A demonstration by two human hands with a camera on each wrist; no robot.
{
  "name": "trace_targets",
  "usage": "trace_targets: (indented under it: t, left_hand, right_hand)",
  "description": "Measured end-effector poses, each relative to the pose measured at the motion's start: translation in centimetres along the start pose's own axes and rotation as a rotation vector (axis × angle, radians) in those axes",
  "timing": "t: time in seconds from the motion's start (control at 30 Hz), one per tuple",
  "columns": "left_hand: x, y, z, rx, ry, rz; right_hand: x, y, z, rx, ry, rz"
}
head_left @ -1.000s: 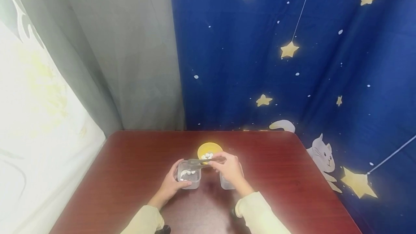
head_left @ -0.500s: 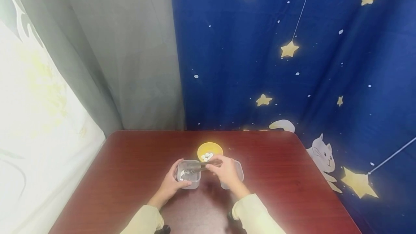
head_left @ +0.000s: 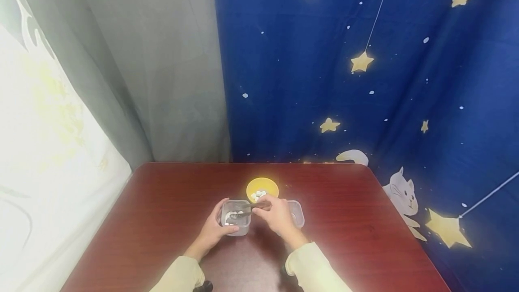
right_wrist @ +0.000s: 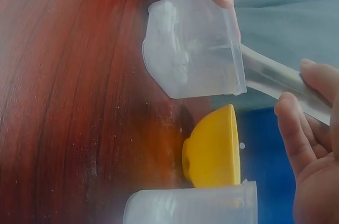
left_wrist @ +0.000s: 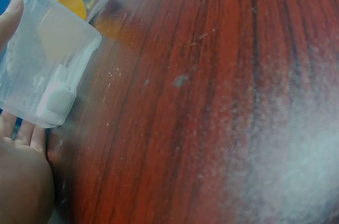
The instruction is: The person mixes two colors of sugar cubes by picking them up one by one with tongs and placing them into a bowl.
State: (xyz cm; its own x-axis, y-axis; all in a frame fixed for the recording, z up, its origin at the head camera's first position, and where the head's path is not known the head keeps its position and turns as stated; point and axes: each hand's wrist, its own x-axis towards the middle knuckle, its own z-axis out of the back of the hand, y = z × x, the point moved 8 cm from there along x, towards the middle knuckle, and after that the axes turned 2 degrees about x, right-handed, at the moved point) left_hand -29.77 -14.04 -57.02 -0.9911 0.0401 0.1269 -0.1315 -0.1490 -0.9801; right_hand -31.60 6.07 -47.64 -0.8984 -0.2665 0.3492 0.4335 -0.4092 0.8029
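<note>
My left hand (head_left: 212, 229) holds a clear square plastic container (head_left: 239, 231), thumb over its near rim and fingers along the outer side. Several small white pieces (head_left: 229, 216) lie at its bottom, blurred through the wall in both wrist views. Metal tongs (right_wrist: 280, 80) are pinched in my right hand (head_left: 279, 218). Their tips reach down inside the container, over the white pieces; whether they grip one I cannot tell. Just behind stands a yellow bowl (head_left: 262, 184) with several white pieces (head_left: 257, 195) in it, partly covered by the right hand.
A second clear plastic container (head_left: 298, 214) stands to the right, partly hidden behind the right hand. Everything rests on a reddish-brown wooden table (head_left: 182, 193). Beyond its back edge hang a grey curtain (head_left: 182, 80) and a blue starry curtain (head_left: 292, 80).
The right hand has moved left and slightly lower, bringing the tongs' tips from the container's rim down into it. More of the right container now shows. The left hand has stayed put.
</note>
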Motion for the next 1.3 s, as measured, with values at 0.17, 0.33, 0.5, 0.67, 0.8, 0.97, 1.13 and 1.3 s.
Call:
trace_targets:
  t: [0.17,0.33,0.5,0.67,0.8,0.97,1.13,1.3]
  left_hand:
    - [0.1,0.3,0.0,0.002,-0.003,0.02]
    - [0.1,0.5,0.0,-0.001,-0.001,0.041]
    - [0.1,0.5,0.0,-0.021,-0.003,0.044]
    - [-0.1,0.3,0.0,-0.023,-0.003,0.041]
    - [-0.1,0.2,0.0,-0.024,-0.003,0.033]
    - [-0.1,0.3,0.0,-0.03,-0.005,0.034]
    - [-0.1,0.1,0.0,-0.028,-0.004,0.032]
    - [-0.2,0.1,0.0,-0.03,-0.002,0.033]
  right_hand:
    - [0.0,0.4,-0.5,-0.047,0.032,0.021]
    - [-0.1,0.4,-1.1,-0.104,0.09,0.029]
    - [0.1,0.6,-1.4,-0.121,0.137,0.038]
    - [0.3,0.7,-1.5,-0.103,0.194,0.028]
    - [0.3,0.7,-1.6,-0.095,0.212,0.019]
    - [0.1,0.7,-1.5,-0.109,0.191,0.015]
    - [0.0,0.7,-1.4,-0.12,0.166,0.011]
    - [-0.1,0.5,-1.5,-0.116,0.152,-0.003]
